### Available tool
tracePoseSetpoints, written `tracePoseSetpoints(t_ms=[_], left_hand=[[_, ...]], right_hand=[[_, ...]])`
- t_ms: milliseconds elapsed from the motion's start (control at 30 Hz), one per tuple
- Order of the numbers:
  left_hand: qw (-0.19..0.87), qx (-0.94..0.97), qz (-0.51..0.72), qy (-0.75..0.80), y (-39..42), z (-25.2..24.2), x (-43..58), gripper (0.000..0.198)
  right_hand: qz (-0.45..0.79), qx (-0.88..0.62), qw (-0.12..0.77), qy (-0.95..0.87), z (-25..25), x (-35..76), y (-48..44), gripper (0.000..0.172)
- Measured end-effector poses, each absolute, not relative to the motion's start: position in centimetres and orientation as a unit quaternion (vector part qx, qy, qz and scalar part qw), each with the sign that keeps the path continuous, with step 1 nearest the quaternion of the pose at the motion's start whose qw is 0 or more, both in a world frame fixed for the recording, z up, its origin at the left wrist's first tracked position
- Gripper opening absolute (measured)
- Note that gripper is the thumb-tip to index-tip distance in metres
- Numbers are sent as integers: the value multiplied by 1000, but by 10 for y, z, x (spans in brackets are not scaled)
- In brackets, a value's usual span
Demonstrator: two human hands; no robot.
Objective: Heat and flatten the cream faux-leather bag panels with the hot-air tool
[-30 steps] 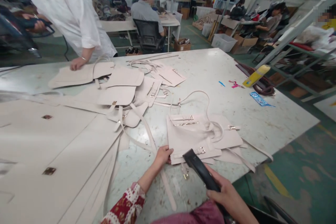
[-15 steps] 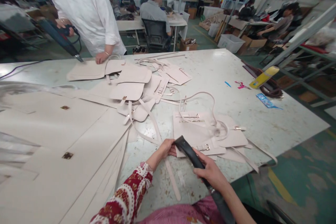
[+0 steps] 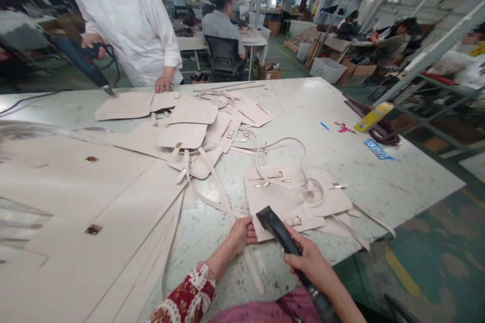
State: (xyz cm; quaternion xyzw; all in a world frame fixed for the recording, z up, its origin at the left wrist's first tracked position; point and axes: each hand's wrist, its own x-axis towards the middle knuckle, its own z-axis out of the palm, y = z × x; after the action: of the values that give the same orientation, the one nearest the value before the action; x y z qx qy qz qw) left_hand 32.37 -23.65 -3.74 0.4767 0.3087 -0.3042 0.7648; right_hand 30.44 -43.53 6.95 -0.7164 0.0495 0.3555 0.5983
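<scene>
My right hand (image 3: pixel 308 257) is wrapped round a long black hand tool (image 3: pixel 284 237) with a wide, flat head; its exact kind is not clear. The head hovers over or meets the left front of a pale beige bag piece (image 3: pixel 273 197) fitted with straps and gold buckles. At that piece's left edge, my left hand (image 3: pixel 242 234) is closed, fingers curled under the corner and fingertips partly hidden. A beige strap (image 3: pixel 253 272) runs beneath my left wrist.
More bag pieces (image 3: pixel 189 131) lie mid-table, and large beige sheets (image 3: pixel 56 186) cover the left. A co-worker in white (image 3: pixel 129 25) holds a dark tool (image 3: pixel 85 63) across the table (image 3: pixel 409 181). A yellow bottle-like object (image 3: pixel 373 117) lies at right beside dark straps (image 3: pixel 384 133).
The black tool's head has shifted from the left edge beside my left fingers to inward over the bag piece. The view has tilted slightly. Across the table, the co-worker's lower hand has moved right.
</scene>
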Motion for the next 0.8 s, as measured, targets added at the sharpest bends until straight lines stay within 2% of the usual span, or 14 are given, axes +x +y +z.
tracePoseSetpoints(t_ms=[67,200,400,533,667,800], left_hand=[[784,464,-287,296,-238,-37,313,41],[795,484,-238,277,-242,-41,297,28],[793,509,-198,271,-251,-47,288,29],[797,507,-193,267,-251,-50,289,33],[812,483,-217,247,-250,-49,286,36],[812,466,-241,254,-256,-48,276,43]], right_hand=[[345,-725,593,61,77,302,-448,74],[341,-720,603,38,88,292,-465,71],[399,-696,596,34,74,294,-439,74],[371,-704,600,85,67,299,-433,76],[415,-666,617,57,68,293,-445,79],[396,-704,588,42,63,302,-431,73]])
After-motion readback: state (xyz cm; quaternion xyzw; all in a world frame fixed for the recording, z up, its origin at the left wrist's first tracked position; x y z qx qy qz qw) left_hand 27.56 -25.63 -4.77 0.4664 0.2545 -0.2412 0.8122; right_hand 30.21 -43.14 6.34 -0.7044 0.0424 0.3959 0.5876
